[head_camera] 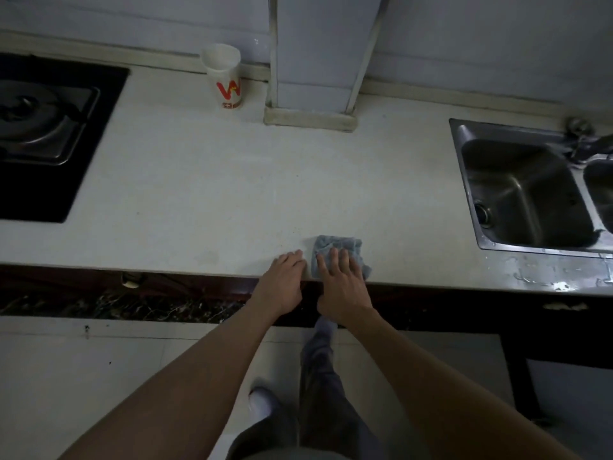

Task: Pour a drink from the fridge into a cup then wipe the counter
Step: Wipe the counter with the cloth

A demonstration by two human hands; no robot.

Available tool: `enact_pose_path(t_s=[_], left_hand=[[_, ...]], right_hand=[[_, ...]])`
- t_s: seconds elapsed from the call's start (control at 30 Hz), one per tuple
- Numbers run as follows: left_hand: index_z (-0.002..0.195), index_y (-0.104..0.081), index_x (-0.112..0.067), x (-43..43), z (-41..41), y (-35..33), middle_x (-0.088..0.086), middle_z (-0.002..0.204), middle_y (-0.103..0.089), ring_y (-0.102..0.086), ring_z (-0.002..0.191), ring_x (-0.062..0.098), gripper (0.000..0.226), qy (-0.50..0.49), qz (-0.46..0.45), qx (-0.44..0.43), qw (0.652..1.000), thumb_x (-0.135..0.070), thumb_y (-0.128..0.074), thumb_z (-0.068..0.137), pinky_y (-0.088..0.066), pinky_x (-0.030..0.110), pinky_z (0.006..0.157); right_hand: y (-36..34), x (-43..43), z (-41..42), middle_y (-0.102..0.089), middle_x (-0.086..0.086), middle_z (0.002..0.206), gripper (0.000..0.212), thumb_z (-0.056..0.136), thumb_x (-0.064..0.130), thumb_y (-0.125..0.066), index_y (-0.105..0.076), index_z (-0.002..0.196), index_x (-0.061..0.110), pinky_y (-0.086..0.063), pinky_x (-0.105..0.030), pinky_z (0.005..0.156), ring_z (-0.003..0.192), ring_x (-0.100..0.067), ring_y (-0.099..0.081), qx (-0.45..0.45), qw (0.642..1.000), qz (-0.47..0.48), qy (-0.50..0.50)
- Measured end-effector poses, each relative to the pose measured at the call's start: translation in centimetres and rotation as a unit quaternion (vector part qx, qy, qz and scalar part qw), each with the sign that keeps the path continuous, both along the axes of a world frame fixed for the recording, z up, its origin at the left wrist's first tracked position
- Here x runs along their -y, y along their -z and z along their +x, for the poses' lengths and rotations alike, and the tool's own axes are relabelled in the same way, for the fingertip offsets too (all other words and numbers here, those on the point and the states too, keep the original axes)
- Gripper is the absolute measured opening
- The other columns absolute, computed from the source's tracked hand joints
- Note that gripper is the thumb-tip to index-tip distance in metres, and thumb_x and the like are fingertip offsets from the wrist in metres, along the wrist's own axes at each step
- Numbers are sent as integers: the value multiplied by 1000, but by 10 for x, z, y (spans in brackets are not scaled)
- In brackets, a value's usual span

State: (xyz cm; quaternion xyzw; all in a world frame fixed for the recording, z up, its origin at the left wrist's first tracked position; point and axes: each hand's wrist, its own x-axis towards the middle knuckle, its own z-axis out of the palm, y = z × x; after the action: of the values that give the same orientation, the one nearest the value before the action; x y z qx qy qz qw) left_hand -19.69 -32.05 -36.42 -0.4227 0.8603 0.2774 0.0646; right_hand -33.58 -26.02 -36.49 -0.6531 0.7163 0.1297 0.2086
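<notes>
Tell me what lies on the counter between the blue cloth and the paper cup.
Only bare counter with a few faint specks. The head view shows nothing standing between the blue cloth and the paper cup.

I count one paper cup (225,78), one blue cloth (339,244) and one bench (199,194). Two hands are in my view: the left hand (284,282) and the right hand (340,283). I see one black hob (84,180) with one gas burner (30,111), one tap (592,144), and two sink basins (520,194).
</notes>
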Motion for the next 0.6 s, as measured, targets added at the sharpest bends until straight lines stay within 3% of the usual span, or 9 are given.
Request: enact_pose_path(t_s=[0.2,0.4,0.6], left_hand=[[150,-30,-7,4,-1,0,9,160,-21,-22,145,25,67,11,10,22,1000,-13,-59,89,-20,34,120],[147,-37,-11,14,-1,-3,4,156,-28,-32,137,22,62,22,15,35,999,-13,-59,89,-38,36,110],[141,-44,-7,7,-17,-10,8,145,-34,-35,130,27,52,10,-19,105,994,-19,-59,93,-38,41,106]], right_hand=[[0,-9,20,6,-21,161,86,86,28,-49,1,155,13,3,-50,121,148,-40,9,-3,1000,7,1],[-2,-2,17,6,-22,160,84,87,29,-48,0,155,13,4,-49,121,148,-40,9,-10,1000,10,-6],[2,18,8,8,-20,161,84,90,36,-47,1,155,16,5,-47,121,148,-36,12,5,1000,19,-18]])
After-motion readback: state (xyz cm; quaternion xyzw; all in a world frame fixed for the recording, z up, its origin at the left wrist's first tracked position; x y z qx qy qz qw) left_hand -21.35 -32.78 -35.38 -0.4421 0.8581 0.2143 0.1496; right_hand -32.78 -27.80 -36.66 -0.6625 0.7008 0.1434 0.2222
